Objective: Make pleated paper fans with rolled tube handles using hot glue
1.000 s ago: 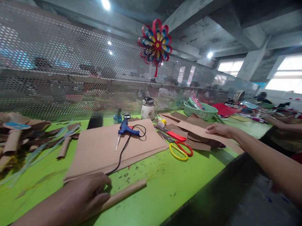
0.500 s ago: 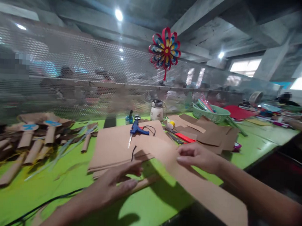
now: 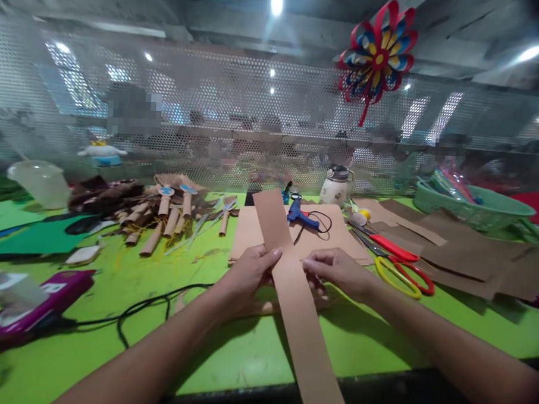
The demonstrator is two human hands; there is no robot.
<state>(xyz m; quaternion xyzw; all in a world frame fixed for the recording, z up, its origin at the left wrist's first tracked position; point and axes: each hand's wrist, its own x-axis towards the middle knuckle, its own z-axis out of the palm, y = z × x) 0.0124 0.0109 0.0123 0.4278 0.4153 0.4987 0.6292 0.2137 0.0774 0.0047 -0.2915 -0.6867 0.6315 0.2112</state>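
A long strip of brown kraft paper (image 3: 298,313) runs from above the stacked sheets down past the table's front edge. My left hand (image 3: 252,273) is closed on its left edge, the thumb lying on top. At the strip's right edge my right hand (image 3: 335,270) has its fingers curled in a pinch against the paper; some fingertips are hidden. Behind the strip lies a stack of brown paper sheets (image 3: 339,232). A blue glue gun (image 3: 302,214) rests on that stack. A narrow brown piece (image 3: 265,309) lies on the table below my hands.
Right of the stack are scissors (image 3: 400,276), a red-handled cutter (image 3: 392,246) and dark brown sheets (image 3: 464,246). A green basket (image 3: 497,206) and white bottle (image 3: 335,187) stand behind. Leftward lie paper-tube pieces (image 3: 154,238), a black cable (image 3: 158,301) and a purple power strip (image 3: 64,297).
My view has swung left. The strip, which slanted down to the right, now stands more upright before me. My left hand, apart from it before, now grips its left edge.
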